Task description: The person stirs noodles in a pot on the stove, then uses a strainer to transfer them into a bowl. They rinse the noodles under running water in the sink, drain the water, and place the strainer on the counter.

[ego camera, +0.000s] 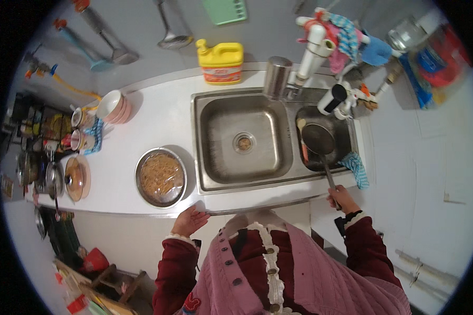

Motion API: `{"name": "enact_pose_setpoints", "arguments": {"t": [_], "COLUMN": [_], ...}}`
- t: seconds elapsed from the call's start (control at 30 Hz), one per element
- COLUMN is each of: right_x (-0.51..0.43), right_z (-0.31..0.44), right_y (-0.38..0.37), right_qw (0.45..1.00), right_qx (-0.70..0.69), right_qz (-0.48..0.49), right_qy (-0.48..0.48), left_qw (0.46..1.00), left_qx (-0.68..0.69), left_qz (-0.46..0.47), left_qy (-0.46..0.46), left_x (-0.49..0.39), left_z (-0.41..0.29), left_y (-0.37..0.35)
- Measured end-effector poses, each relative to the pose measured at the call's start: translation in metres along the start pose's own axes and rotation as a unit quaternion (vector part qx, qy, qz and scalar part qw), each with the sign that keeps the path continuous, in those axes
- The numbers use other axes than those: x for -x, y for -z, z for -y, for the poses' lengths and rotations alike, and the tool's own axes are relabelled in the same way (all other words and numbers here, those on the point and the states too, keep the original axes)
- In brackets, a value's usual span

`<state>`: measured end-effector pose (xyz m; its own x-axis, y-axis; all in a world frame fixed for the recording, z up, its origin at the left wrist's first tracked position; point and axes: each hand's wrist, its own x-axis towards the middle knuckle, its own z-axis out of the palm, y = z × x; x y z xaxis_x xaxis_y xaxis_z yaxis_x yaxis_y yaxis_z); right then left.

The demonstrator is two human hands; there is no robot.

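My right hand (343,199) is closed around the handle of a dark, long-handled pan (318,139), whose round part lies in the small right basin of the steel sink (295,157). Beside the pan in that basin is a utensil with an orange handle (304,152). My left hand (190,221) is at the counter's front edge, fingers apart, holding nothing. Just beyond it on the counter stands a steel bowl (137,177) with light brown strands in liquid (161,175). In the large basin (224,157), brownish bits lie in the drain strainer (244,143).
Behind the sink stand a yellow jug (222,63) and a steel cylinder (277,76). A striped cloth (355,170) lies at the sink's right corner. Stacked pink bowls (112,107), cups (82,139) and a glass lid (75,179) are at the left. Ladles (175,39) hang on the wall.
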<state>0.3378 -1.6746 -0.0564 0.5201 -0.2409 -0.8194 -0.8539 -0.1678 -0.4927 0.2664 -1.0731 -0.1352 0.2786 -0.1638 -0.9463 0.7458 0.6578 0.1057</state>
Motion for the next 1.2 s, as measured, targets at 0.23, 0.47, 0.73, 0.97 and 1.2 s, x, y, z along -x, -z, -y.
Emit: {"name": "enact_pose_setpoints", "arguments": {"t": [0.23, 0.47, 0.73, 0.97, 1.2], "right_x": [-0.017, -0.131, -0.229, -0.242, -0.245], "right_z": [0.096, 0.150, 0.116, 0.107, 0.109], "right_y": [-0.040, -0.245, -0.343, -0.357, -0.358], "right_qw": [0.739, 0.669, 0.664, 0.685, 0.618], "right_qx": [0.496, 0.524, 0.595, 0.601, 0.628], "right_qz": [-0.144, 0.129, 0.131, 0.090, 0.046], "right_qy": [0.433, 0.512, 0.433, 0.401, 0.470], "left_qw": [0.989, 0.997, 0.991, 0.989, 0.991], "left_qx": [-0.029, 0.049, -0.010, 0.003, 0.013], "left_qz": [-0.141, -0.060, -0.130, -0.145, -0.132], "left_qy": [0.016, -0.010, 0.016, 0.035, 0.029], "left_x": [-0.006, -0.023, -0.002, 0.000, -0.002], "left_z": [0.021, 0.016, 0.007, 0.001, 0.000], "left_y": [0.003, 0.001, -0.018, -0.025, -0.021]}}
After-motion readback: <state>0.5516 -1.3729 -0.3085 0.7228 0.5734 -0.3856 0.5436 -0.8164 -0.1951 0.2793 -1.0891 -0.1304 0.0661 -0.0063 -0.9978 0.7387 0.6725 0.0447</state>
